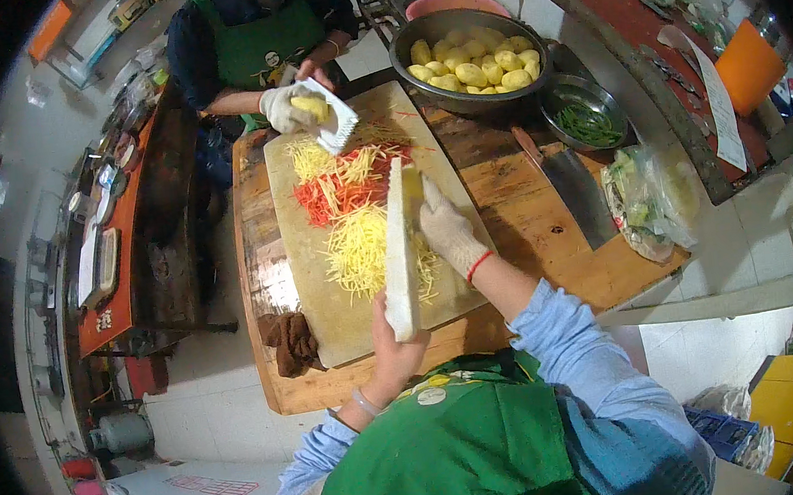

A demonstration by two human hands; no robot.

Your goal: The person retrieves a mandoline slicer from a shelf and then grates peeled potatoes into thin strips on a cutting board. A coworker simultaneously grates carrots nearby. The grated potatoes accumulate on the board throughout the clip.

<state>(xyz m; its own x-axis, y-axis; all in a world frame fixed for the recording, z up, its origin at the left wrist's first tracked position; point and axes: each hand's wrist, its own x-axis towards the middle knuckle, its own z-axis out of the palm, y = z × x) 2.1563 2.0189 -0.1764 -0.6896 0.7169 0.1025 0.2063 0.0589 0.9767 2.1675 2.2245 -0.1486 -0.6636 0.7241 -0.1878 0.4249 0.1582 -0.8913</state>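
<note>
My bare left hand (400, 344) grips the near end of a white grater (398, 254), tilted on edge above a pale cutting board (318, 326). On my right hand (448, 224) is a knitted glove with a red cuff; it presses a peeled potato (413, 187) against the grater's right face. Below lies a heap of yellow potato shreds (354, 251). Beyond it are orange-red shreds (327, 197), probably carrot, and more pale shreds (307, 159). The grater hides part of the heap.
Across the board, a person in a green apron (234, 48) works a potato on another white grater (338, 121). Peeled potatoes fill a dark basin (472, 100). A cleaver (574, 191) lies right, near a metal bowl (618, 133) of greens and bagged vegetables (650, 201). A brown cloth (291, 343) sits left.
</note>
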